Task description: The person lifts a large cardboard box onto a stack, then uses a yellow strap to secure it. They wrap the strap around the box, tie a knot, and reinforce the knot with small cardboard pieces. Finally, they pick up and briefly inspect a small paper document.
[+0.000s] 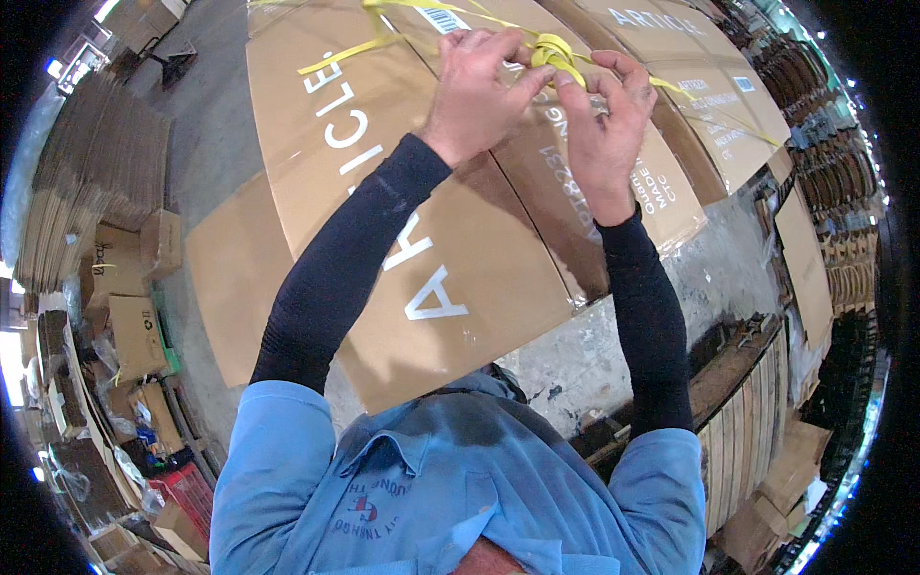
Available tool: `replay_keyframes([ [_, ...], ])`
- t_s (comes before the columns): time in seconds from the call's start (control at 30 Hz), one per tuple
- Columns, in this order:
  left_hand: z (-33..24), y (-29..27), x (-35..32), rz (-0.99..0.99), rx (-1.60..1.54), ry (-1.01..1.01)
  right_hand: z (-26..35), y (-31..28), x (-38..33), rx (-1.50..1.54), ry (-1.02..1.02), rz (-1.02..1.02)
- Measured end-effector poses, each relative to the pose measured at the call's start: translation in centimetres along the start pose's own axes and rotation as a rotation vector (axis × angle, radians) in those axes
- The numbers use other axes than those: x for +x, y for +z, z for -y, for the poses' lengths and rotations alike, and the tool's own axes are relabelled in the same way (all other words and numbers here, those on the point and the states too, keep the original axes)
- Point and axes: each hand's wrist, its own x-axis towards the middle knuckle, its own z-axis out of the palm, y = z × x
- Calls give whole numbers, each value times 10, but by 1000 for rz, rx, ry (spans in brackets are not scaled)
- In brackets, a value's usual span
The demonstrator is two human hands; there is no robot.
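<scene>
A large brown cardboard box (460, 259) with white printing lies in front of me, with yellow strapping (347, 56) running across its top. Above its far part, a looped, knotted bundle of yellow strap (553, 54) sits between my two hands. The fingers of my left hand (484, 91) are closed on the bundle's left side, thumb pointing right. From the other side, my right hand (611, 129) pinches the strap with bent fingers. The fingertips partly cover the loops, so how the strap is knotted cannot be made out.
Beyond on the right is a second strapped cardboard box (695, 96). A flat cardboard sheet (230, 278) lies on the floor at left, near tall stacks of flattened cardboard (101, 163). Racks of curved brown parts (843, 192) and wooden slats (743, 412) stand on the right.
</scene>
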Motion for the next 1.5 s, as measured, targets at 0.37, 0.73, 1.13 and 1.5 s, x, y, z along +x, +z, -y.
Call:
replay_keyframes([
  [0.37,-24,-36,-17,280,195,148,50,-19,-39,880,946,30],
  [0.73,-11,-38,-27,311,230,361,68,-20,-74,762,540,-208],
  [1.13,-29,-80,-42,203,71,436,91,-18,-85,559,425,-490],
  [1.5,-1,-76,-66,590,350,246,133,-15,-101,661,604,-600],
])
